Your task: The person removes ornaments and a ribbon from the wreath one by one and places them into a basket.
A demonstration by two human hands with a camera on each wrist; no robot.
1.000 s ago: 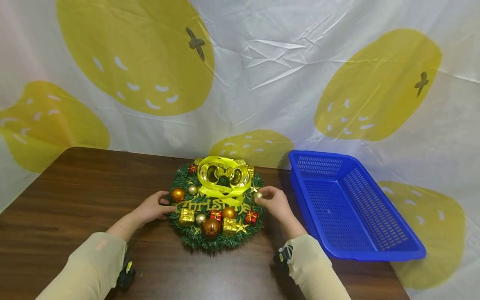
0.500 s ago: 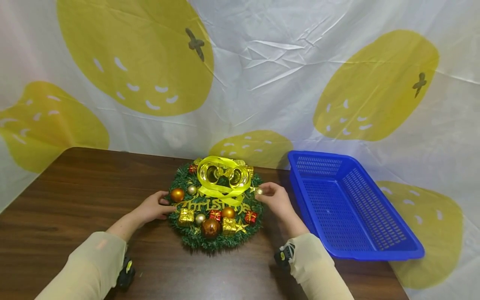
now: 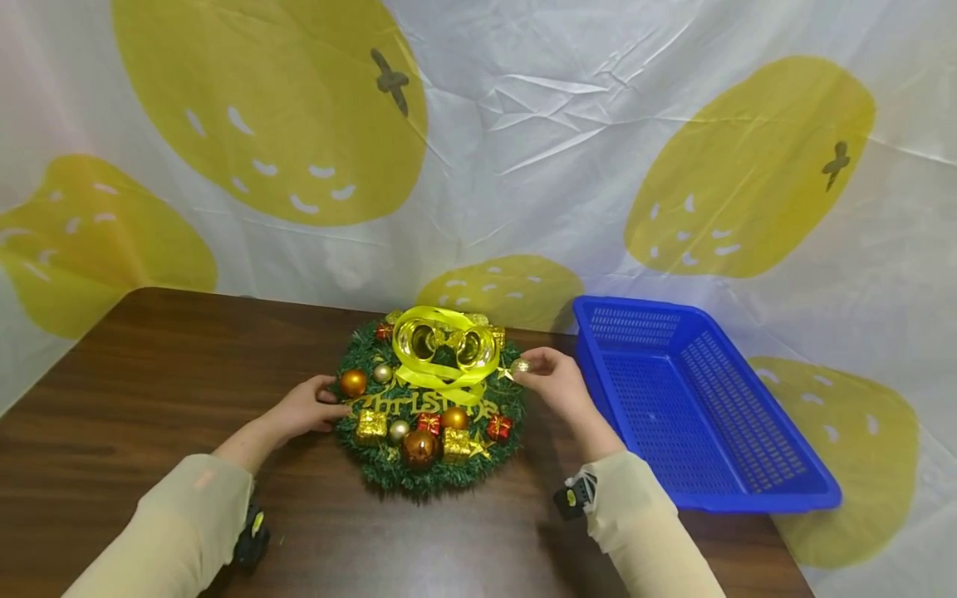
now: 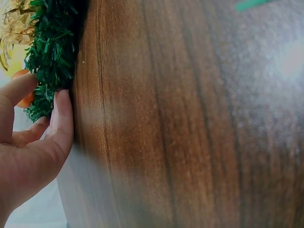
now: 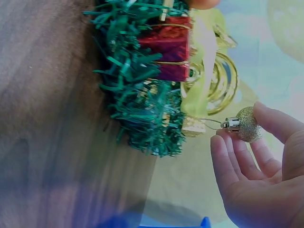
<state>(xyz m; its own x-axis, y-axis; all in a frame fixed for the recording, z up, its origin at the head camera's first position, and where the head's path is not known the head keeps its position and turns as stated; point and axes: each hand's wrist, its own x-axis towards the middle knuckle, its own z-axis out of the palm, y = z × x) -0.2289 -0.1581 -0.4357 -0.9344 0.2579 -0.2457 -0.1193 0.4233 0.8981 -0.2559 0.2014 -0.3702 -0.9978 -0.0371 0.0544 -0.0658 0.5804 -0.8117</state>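
Note:
A green Christmas wreath (image 3: 429, 482) lies on the brown table, with gold bells (image 3: 446, 342), a yellow ribbon, gold and red gift boxes, orange and gold balls and gold lettering. My left hand (image 3: 305, 407) grips its left edge; in the left wrist view the thumb lies on top and the fingers (image 4: 61, 116) are at the underside. At the wreath's right side my right hand (image 3: 557, 380) pinches a small glittery gold bauble (image 5: 248, 124). In the right wrist view its silver cap and thin string loop point towards the wreath, beyond the tinsel.
A blue plastic basket (image 3: 635, 440) with slotted walls stands to the right of the wreath. Behind the table (image 3: 187, 357) hangs a white cloth (image 3: 523, 199) printed with yellow fruit. Each wrist wears a small black device.
My right hand has moved slightly away from me and up with the gold bauble. The left hand keeps its place on the wreath, and the head view has shifted a little.

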